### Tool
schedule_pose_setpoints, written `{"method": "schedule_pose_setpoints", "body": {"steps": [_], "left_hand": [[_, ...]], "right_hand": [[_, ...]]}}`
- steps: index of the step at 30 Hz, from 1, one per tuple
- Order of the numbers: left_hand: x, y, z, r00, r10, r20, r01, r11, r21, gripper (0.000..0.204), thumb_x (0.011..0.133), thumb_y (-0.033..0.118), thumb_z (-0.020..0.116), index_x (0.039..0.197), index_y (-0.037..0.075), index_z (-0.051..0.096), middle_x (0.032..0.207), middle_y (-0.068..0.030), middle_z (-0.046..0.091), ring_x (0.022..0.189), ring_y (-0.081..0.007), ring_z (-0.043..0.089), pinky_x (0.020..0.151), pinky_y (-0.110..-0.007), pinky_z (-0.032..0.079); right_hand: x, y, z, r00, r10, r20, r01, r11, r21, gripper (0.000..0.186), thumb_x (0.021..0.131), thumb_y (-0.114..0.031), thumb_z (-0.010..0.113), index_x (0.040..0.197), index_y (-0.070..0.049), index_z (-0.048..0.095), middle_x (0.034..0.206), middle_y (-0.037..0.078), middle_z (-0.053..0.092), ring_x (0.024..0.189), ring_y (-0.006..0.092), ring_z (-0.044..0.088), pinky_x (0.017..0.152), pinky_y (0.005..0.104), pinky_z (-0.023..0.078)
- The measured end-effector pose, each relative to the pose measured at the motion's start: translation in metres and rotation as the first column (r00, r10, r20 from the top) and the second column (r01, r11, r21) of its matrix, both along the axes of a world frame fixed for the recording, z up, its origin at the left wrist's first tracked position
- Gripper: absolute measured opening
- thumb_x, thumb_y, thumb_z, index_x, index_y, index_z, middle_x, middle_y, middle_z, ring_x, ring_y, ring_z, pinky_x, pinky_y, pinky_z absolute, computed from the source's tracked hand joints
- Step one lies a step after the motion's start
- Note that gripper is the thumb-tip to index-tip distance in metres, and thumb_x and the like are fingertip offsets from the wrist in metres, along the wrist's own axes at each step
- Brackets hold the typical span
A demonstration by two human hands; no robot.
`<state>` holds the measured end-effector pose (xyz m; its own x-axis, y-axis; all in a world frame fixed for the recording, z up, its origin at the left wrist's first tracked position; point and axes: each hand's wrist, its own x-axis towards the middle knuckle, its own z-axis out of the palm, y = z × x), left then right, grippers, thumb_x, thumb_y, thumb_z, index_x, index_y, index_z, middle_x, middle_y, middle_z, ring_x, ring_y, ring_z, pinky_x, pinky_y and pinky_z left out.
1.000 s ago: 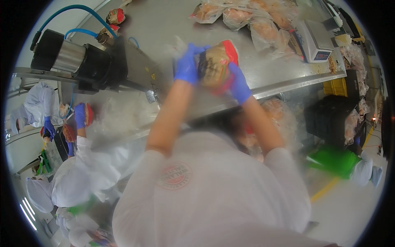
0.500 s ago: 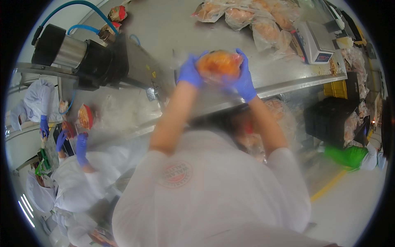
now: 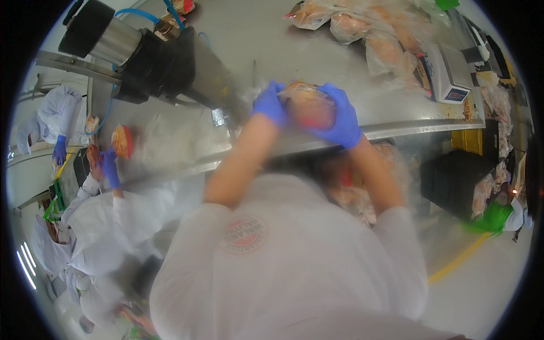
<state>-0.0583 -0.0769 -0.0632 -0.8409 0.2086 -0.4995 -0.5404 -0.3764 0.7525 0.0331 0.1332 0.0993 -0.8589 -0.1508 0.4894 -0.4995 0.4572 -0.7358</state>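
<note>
Both my hands wear blue gloves and hold a clear plastic bag with a raw chicken (image 3: 306, 103) above the front edge of a steel table (image 3: 272, 45). My left hand (image 3: 268, 104) grips the bag's left side. My right hand (image 3: 341, 117) wraps over its right side. The bag's lower part is hidden by my fingers.
Several bagged chickens (image 3: 362, 28) lie at the table's far right beside a small white scale (image 3: 447, 73). A black and steel machine (image 3: 136, 56) with blue hoses stands at the left. A co-worker in white with blue gloves (image 3: 109, 168) stands at my left. A black crate (image 3: 453, 178) sits at the right.
The bag and both my hands have dropped slightly toward the table edge, and the bag has turned in my grip. The co-worker at left has shifted.
</note>
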Motion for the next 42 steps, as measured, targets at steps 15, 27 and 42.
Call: {"method": "schedule_pose_setpoints", "body": {"steps": [15, 27, 42], "left_hand": [[0.05, -0.013, 0.153, 0.936, 0.239, 0.257, -0.311, 0.903, 0.295, 0.033, 0.092, 0.036, 0.035, 0.085, 0.011, 0.056, 0.088, -0.0051, 0.064, 0.077, -0.0194, 0.056, 0.087, -0.033, 0.038], [0.095, -0.106, 0.116, 0.799, -0.47, -0.374, -0.298, 0.231, -0.926, 0.023, 0.092, 0.019, 0.045, 0.11, 0.011, 0.058, 0.09, -0.0077, 0.06, 0.077, -0.0169, 0.056, 0.071, -0.031, 0.046], [0.039, -0.149, 0.076, 0.879, -0.18, -0.442, -0.264, 0.589, -0.764, 0.017, 0.083, 0.02, 0.059, 0.084, 0.003, 0.059, 0.07, -0.0085, 0.058, 0.063, -0.0215, 0.055, 0.059, -0.031, 0.043]], "right_hand": [[0.004, -0.05, -0.022, 0.661, 0.573, 0.484, 0.249, 0.44, -0.862, 0.054, 0.083, -0.028, 0.06, 0.127, -0.003, 0.04, 0.119, 0.012, 0.054, 0.108, 0.025, 0.053, 0.094, 0.039, 0.044], [-0.001, -0.107, -0.091, 0.388, 0.805, 0.448, 0.555, 0.185, -0.811, 0.063, 0.075, -0.016, 0.067, 0.127, -0.003, 0.036, 0.116, 0.014, 0.051, 0.106, 0.0253, 0.054, 0.089, 0.0387, 0.047], [-0.087, -0.117, -0.107, 0.383, 0.604, 0.699, 0.489, 0.509, -0.708, 0.067, 0.074, -0.025, 0.069, 0.127, -0.002, 0.035, 0.117, 0.017, 0.05, 0.104, 0.0273, 0.055, 0.086, 0.0391, 0.049]]}}
